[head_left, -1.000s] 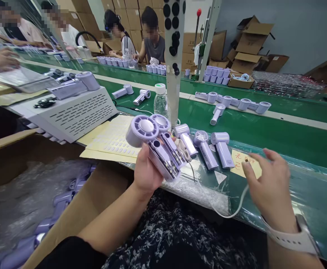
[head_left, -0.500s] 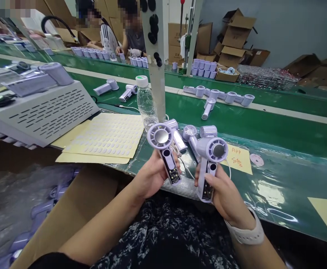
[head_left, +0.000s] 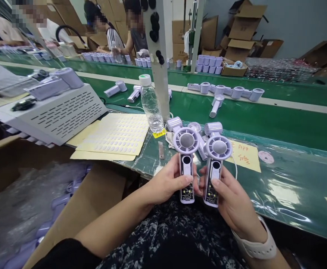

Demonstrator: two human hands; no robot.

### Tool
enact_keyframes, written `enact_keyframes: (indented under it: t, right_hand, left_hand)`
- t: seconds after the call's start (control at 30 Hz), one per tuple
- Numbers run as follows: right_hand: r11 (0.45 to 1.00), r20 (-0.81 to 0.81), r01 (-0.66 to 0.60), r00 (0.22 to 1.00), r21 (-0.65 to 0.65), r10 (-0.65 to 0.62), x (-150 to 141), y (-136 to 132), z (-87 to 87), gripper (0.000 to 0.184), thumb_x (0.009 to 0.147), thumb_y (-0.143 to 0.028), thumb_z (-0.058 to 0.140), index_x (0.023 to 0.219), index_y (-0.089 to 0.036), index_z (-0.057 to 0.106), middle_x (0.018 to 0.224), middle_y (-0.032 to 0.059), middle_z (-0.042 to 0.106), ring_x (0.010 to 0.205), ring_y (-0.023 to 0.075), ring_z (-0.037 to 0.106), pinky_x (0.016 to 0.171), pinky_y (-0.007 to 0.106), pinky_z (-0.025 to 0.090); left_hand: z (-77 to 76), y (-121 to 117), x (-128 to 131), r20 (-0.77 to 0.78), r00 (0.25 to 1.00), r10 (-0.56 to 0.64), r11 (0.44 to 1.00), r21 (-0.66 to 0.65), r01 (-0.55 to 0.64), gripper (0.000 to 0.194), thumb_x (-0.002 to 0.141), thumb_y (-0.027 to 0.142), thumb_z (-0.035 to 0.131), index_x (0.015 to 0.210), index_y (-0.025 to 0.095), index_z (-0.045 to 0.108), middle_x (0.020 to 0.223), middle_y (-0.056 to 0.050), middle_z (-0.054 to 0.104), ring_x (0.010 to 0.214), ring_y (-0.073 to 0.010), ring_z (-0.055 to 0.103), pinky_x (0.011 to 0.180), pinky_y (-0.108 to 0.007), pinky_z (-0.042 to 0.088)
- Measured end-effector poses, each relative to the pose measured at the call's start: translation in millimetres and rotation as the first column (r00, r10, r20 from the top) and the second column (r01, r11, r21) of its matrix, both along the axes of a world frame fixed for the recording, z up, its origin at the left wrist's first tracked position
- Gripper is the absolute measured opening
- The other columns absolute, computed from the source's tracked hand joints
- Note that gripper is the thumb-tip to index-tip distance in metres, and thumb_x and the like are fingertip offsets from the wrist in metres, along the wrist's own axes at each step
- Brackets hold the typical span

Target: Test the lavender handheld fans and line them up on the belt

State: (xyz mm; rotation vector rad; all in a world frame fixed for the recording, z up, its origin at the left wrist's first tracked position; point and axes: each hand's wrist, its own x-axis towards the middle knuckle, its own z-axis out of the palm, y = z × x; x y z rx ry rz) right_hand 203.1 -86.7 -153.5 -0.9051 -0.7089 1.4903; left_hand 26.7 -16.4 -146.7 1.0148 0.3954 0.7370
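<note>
My left hand [head_left: 170, 181] is closed around the handle of a lilac handheld fan [head_left: 186, 164], its thumb lying across the front. In my right hand [head_left: 230, 194] is a second lilac handheld fan [head_left: 216, 170], also gripped by the handle with the thumb on its front. Both fans stand upright side by side, with their round grilles facing me. Bare circuit parts show in the lower fronts of both handles. Just behind them on the bench lie more lilac fans [head_left: 213, 129], partly hidden by the two I hold.
A water bottle [head_left: 151, 106] stands beside a metal post [head_left: 160, 71]. Left are yellow sticker sheets [head_left: 115, 136] and a slotted white box [head_left: 71, 114]. Fans [head_left: 237, 92] lie along the green conveyor [head_left: 286, 129]. Co-workers sit across. An open carton [head_left: 96, 194] is lower left.
My left hand has brought its fan rightward and down, close beside the other. Both fans have turned to face me more squarely. The view has shifted slightly left.
</note>
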Motion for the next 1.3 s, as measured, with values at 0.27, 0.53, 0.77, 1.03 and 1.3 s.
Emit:
enact_keyframes:
  t: [0.27,0.53,0.77,1.03,1.3]
  right_hand:
    - [0.995,-0.016,-0.086,0.996,0.041,0.086,2.0,-0.6,2.1,0.024,0.096,-0.038,0.069,0.114,-0.023,0.067,0.085,0.0031,0.071,0.077,0.0182,0.067,0.074,0.031,0.055]
    - [0.999,0.076,-0.035,0.997,0.007,0.034,5.8,-2.6,3.6,0.03,0.092,-0.043,0.072,0.112,-0.021,0.066,0.085,0.0032,0.07,0.071,0.0168,0.064,0.068,0.029,0.054]
    - [0.996,0.111,-0.08,0.991,0.037,0.076,7.9,-4.2,-2.0,0.027,0.096,-0.042,0.068,0.116,-0.023,0.067,0.091,0.0037,0.069,0.072,0.0164,0.063,0.065,0.029,0.055]
    - [0.998,0.074,-0.058,0.996,0.0,0.058,6.3,-2.0,-0.6,0.027,0.096,-0.042,0.069,0.116,-0.024,0.067,0.099,0.0048,0.069,0.078,0.0184,0.062,0.072,0.033,0.055]
    - [0.997,0.04,-0.053,0.998,-0.055,0.055,7.4,0.0,2.4,0.031,0.092,-0.046,0.069,0.112,-0.022,0.068,0.088,0.0052,0.069,0.078,0.0207,0.062,0.071,0.032,0.053]
  left_hand:
    - [4.9,-4.1,-0.3,0.043,0.999,-0.021,1.0,-0.018,0.022,0.037,0.086,0.038,0.077,0.107,0.019,0.053,0.084,-0.001,0.064,0.072,-0.0162,0.067,0.073,-0.034,0.056]
    - [-0.6,0.6,5.1,-0.001,1.0,0.025,0.993,-0.112,-0.025,0.038,0.082,0.035,0.078,0.107,0.021,0.052,0.085,0.001,0.062,0.067,-0.0143,0.064,0.063,-0.03,0.056]
    - [-5.5,0.5,3.7,0.008,1.0,-0.013,0.991,-0.13,0.014,0.038,0.079,0.04,0.078,0.101,0.019,0.056,0.079,0.001,0.063,0.063,-0.0149,0.062,0.061,-0.03,0.052]
    - [0.7,0.2,5.8,-0.014,0.998,0.055,0.992,-0.113,-0.056,0.034,0.08,0.035,0.076,0.099,0.021,0.051,0.082,0.001,0.062,0.065,-0.0151,0.062,0.066,-0.033,0.053]
    - [1.3,0.2,7.1,-0.115,0.989,0.093,0.967,-0.225,-0.117,0.036,0.08,0.033,0.077,0.1,0.02,0.05,0.087,0.001,0.061,0.067,-0.0141,0.062,0.067,-0.034,0.055]
